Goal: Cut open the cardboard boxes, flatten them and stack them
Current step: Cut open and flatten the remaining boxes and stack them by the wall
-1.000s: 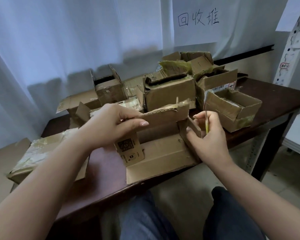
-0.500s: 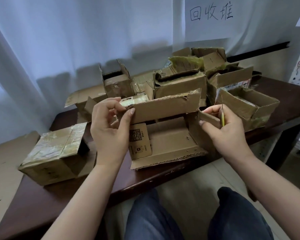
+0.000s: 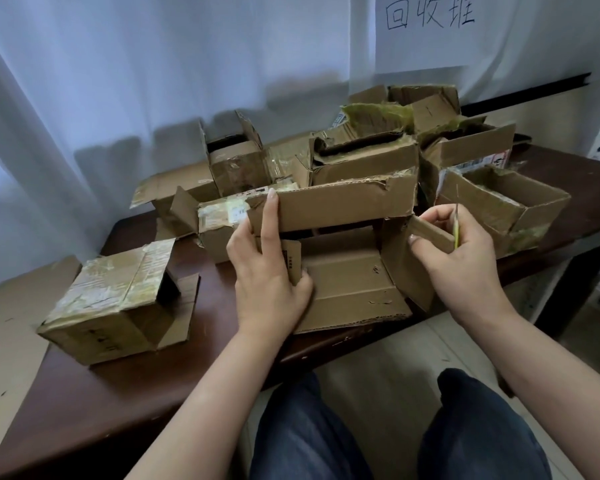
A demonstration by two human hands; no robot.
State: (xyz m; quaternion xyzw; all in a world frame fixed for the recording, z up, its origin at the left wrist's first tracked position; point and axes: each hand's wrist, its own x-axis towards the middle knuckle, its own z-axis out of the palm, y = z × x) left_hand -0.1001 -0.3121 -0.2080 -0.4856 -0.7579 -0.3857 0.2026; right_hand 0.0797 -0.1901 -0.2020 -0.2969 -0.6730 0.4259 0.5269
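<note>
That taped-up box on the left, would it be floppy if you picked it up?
Probably not. The taped box keeps square corners, so it likely stays stiff. Its shiny tape may feel slippery. One end looks open and dark inside, so it is probably light.

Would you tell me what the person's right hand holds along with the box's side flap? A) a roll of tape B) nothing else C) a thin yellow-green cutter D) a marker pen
C: the right hand pinches the side flap while a thin yellow-green cutter stands upright between its fingers.
</note>
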